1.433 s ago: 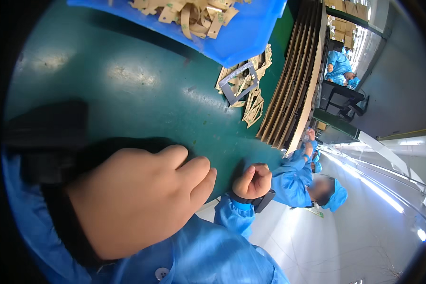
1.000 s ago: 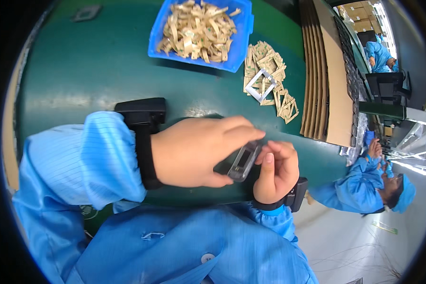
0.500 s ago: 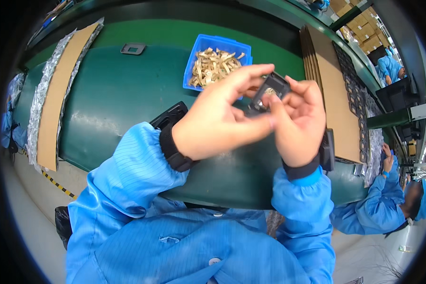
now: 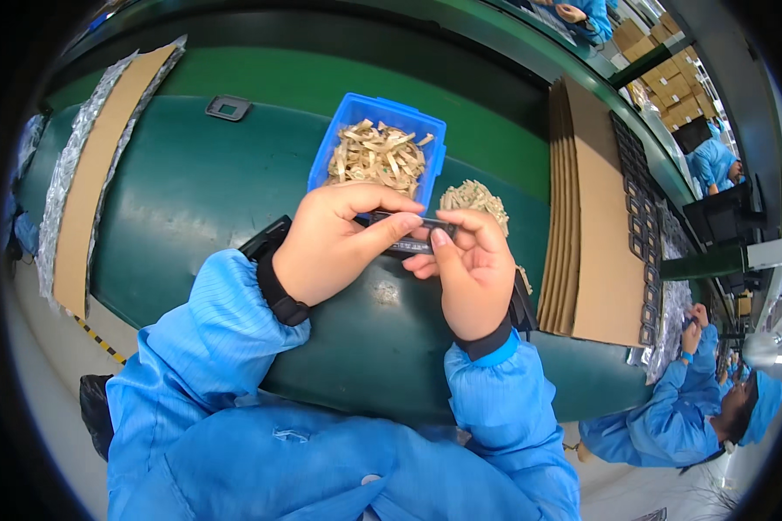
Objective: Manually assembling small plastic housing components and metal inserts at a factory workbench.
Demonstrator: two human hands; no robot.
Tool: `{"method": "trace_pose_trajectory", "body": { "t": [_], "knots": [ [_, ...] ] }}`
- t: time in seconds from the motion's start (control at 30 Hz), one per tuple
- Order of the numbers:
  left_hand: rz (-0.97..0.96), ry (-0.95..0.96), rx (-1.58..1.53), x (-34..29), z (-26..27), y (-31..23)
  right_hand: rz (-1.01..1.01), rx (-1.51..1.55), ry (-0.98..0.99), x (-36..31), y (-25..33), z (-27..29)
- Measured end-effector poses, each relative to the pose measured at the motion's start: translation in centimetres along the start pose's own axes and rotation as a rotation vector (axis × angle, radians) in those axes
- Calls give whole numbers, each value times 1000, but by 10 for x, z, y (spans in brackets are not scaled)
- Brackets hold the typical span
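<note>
A small black plastic part (image 4: 401, 246) is held between both hands above the green work surface, turned nearly edge-on. My left hand (image 4: 330, 241) grips its left end, thumb laid along the near edge. The right hand (image 4: 476, 276) pinches the other end with thumb and fingers. Fingers cover much of the part. Just beyond the hands stands a blue bin (image 4: 320, 163), filled with curled beige strips (image 4: 378, 156). A loose pile of similar pale strips (image 4: 476, 200) lies beside the bin, behind my right hand.
A grey frame piece (image 4: 228, 108) lies alone at far left. Left of it is a cardboard sheet (image 4: 104, 174) edged with clear plastic wrap. Stacked cardboard (image 4: 595, 217) stands at right, with rows of black frames (image 4: 639, 195) beside it. A co-worker (image 4: 669, 417) sits beyond.
Both hands have come lower and left with the black part, which has tipped from showing its face to nearly edge-on. The strip pile beside the bin is now uncovered.
</note>
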State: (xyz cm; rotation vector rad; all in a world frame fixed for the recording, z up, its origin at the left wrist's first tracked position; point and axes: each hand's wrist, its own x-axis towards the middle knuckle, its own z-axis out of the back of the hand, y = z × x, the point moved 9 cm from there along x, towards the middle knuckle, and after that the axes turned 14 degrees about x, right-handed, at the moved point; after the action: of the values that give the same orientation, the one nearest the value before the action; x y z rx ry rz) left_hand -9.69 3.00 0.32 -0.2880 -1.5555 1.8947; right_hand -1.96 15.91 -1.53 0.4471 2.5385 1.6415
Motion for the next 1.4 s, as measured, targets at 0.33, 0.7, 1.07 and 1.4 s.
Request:
{"method": "trace_pose_trajectory", "body": {
  "t": [0.33,0.7,1.07,1.4],
  "knots": [
    [11,-145,7,-4,8,-9,81,50,-32,-7,6,2],
    [-203,-253,217,-7,30,-24,494,-191,244,-25,24,-22],
    [-392,-112,401,-5,13,-35,208,217,245,-18,10,-12],
    [-369,-439,1147,9,54,-34,113,7,-86,-6,19,3]
  ]
}}
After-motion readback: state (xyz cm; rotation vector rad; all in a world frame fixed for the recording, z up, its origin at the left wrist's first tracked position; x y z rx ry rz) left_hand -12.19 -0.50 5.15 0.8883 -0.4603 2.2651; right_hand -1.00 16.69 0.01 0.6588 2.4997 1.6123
